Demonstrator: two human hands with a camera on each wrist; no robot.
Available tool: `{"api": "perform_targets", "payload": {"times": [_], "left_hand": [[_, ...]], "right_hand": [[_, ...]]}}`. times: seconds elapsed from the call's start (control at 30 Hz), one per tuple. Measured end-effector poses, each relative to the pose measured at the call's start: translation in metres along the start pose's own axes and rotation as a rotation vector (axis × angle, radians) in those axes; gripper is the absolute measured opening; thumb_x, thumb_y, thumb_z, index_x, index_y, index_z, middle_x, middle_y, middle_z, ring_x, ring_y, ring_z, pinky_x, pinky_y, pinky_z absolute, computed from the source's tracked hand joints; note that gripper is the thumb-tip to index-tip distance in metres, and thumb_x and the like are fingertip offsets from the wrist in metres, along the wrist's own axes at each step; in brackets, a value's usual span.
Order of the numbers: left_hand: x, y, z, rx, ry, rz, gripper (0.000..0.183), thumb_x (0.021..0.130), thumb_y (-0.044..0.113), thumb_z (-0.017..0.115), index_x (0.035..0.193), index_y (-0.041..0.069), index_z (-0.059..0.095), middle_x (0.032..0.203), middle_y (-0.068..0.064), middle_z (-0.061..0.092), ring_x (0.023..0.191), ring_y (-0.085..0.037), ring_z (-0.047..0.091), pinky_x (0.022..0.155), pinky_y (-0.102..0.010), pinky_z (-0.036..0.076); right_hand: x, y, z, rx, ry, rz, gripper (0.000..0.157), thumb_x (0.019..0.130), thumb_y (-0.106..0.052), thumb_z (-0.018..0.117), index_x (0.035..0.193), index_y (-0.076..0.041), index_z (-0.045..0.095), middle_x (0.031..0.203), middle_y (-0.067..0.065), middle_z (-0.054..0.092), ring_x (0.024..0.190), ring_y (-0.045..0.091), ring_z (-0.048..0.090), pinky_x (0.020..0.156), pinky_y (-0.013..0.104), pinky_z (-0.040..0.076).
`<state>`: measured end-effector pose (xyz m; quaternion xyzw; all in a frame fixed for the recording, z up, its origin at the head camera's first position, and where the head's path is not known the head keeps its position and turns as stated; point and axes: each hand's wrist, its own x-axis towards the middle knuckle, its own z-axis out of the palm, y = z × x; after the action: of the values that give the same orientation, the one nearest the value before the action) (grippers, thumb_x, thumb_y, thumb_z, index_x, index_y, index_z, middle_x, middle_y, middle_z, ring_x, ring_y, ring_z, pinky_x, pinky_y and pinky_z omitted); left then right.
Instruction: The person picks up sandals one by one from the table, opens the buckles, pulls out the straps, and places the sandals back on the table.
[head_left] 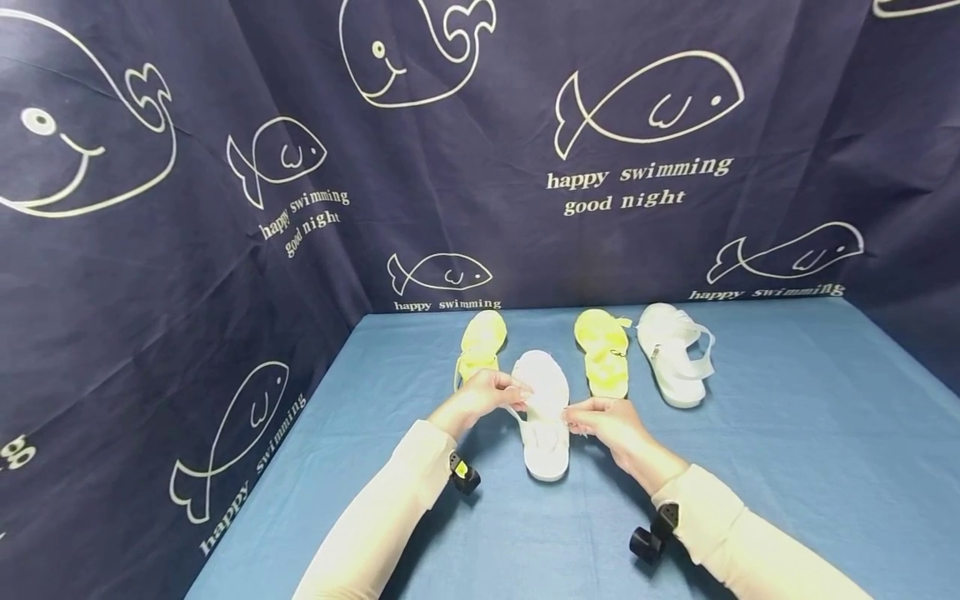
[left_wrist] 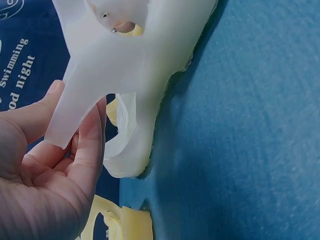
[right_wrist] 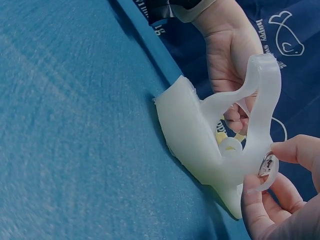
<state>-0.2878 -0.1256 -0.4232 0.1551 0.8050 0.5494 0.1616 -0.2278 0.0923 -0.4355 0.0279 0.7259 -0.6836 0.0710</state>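
In the head view a white sandal (head_left: pixel 546 457) lies on the blue cloth between the two hands, its toe end pointing away or toward me, I cannot tell which. My left hand (head_left: pixel 482 397) is on its left side. Seen from the left wrist, thumb and fingers pinch the free end of a translucent white strap (left_wrist: pixel 80 107). On the sandal's other side is my right hand (head_left: pixel 609 419). The right wrist view shows that hand (right_wrist: pixel 287 195) pinching a strap end with a small shiny metal buckle (right_wrist: pixel 266 164). The sandal's sole rests on the cloth.
Behind the white sandal lie two yellow sandals, one to the left (head_left: pixel 484 332) and one to the right (head_left: pixel 602 332). A second white sandal (head_left: pixel 682 390) with a raised strap is farther right. Dark fabric (head_left: pixel 525 225) with fish drawings hangs at the table's back and left.
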Motion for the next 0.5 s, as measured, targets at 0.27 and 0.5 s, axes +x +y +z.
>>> {"api": "perform_targets", "payload": {"times": [0.27,0.5], "left_hand": [[0.0025,-0.0043,-0.0044,-0.056,0.041,-0.032,0.024,0.092,0.004,0.062,0.109,-0.012,0.066,0.089,-0.016,0.074,0.074,-0.007,0.068,0.080,-0.029,0.057],[0.0000,-0.0077,-0.0085,-0.019,0.014,-0.012,0.023,0.092,0.002,0.062,0.108,-0.014,0.066,0.097,-0.020,0.073,0.079,-0.013,0.071,0.081,-0.030,0.058]], "right_hand": [[-0.0005,-0.0004,-0.0002,0.032,-0.015,0.013,0.014,0.082,-0.005,0.072,0.091,0.005,0.071,0.074,-0.004,0.071,0.069,0.008,0.067,0.072,0.022,0.056],[-0.0012,-0.0026,0.0001,0.032,-0.010,0.025,0.012,0.082,-0.006,0.073,0.089,0.004,0.072,0.074,-0.004,0.071,0.070,0.008,0.067,0.071,0.020,0.055]]}}
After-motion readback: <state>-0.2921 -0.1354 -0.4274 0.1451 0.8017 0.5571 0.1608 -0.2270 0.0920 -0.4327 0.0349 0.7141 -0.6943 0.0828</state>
